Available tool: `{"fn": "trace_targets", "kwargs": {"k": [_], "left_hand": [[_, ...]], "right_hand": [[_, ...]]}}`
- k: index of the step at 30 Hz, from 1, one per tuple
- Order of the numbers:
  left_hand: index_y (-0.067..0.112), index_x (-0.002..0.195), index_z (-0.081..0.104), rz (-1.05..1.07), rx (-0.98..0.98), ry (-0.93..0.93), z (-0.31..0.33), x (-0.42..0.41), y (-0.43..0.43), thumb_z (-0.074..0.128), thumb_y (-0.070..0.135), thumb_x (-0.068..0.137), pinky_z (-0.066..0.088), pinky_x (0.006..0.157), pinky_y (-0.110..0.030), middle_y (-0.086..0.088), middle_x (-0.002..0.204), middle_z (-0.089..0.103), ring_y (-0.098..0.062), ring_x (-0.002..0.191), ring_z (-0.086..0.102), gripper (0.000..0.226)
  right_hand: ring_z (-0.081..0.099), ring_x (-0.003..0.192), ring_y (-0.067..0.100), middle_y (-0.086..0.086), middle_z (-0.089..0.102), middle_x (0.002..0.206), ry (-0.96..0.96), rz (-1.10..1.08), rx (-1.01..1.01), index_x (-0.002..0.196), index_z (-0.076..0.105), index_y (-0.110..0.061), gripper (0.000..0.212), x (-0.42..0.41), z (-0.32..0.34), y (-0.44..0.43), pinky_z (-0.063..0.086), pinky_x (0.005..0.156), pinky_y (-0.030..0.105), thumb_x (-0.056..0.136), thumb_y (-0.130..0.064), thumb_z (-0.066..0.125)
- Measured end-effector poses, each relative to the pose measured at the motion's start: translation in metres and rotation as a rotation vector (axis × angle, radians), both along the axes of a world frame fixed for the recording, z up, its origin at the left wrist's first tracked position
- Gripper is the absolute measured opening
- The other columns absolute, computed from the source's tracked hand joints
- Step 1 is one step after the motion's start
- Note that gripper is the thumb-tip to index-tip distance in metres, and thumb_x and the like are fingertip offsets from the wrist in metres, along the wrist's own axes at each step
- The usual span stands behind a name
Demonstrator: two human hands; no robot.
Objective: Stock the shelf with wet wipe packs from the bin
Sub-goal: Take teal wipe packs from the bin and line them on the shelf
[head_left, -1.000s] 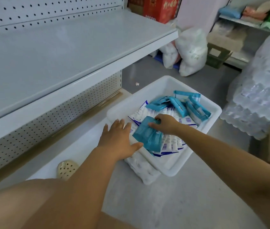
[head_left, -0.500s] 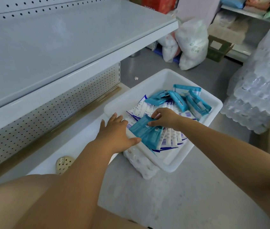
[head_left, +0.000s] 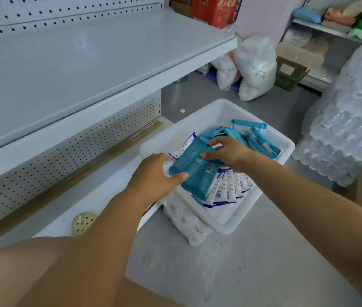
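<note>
1 teal wet wipe pack [head_left: 194, 167] is held over the white bin [head_left: 231, 224]. It is pinched at opposite edges by the left hand [head_left: 155, 176] and right hand [head_left: 228, 151].

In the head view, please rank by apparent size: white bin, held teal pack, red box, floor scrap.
1. white bin
2. teal pack
3. red box, unsure: it is farther away and cut off by the frame
4. floor scrap

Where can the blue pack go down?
The upper shelf is bare from its pegboard back to its front lip. The bottom shelf has room between the white bin and the beige holed object. The bin itself is crowded with packs.
</note>
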State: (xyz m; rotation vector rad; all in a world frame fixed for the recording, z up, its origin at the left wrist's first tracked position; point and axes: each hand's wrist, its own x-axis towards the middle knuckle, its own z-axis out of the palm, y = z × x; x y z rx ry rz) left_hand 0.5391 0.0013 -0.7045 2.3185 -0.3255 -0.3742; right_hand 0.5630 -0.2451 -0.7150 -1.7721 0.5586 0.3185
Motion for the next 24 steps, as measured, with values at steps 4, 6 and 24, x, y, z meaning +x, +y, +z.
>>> {"fn": "trace_targets", "kwargs": {"k": [4, 6, 24], "left_hand": [[0.024, 0.147, 0.043, 0.154, -0.217, 0.082, 0.014, 0.009, 0.003, 0.073, 0.056, 0.082, 0.037, 0.099, -0.028, 0.004, 0.151, 0.045, -0.017, 0.137, 0.043, 0.079], [0.025, 0.147, 0.041, 0.257, -0.368, 0.132, 0.025, 0.013, 0.004, 0.074, 0.058, 0.08, 0.041, 0.104, -0.035, 0.004, 0.149, 0.047, -0.015, 0.134, 0.046, 0.082], [0.016, 0.107, 0.068, 0.705, -0.91, -0.243, 0.213, 0.035, 0.184, 0.078, 0.025, 0.086, 0.062, 0.08, -0.041, -0.002, 0.098, 0.075, -0.016, 0.083, 0.075, 0.024]], "right_hand": [[0.072, 0.095, 0.035, 0.023, 0.066, 0.113, -0.224, -0.12, 0.174, 0.104, 0.057, -0.01, 0.032, -0.003, 0.036, 0.007, 0.063, 0.081, 0.042, 0.083, -0.002, 0.079], [0.072, 0.087, 0.03, 0.017, 0.071, 0.1, -0.308, -0.134, 0.251, 0.097, 0.056, -0.013, 0.025, -0.005, 0.059, 0.014, 0.063, 0.075, 0.038, 0.085, -0.003, 0.076], [0.071, 0.087, 0.02, 0.012, 0.069, 0.11, -0.694, 0.08, 0.534, 0.125, 0.048, -0.017, 0.047, 0.044, 0.221, 0.259, 0.062, 0.08, 0.036, 0.088, -0.009, 0.076]]}}
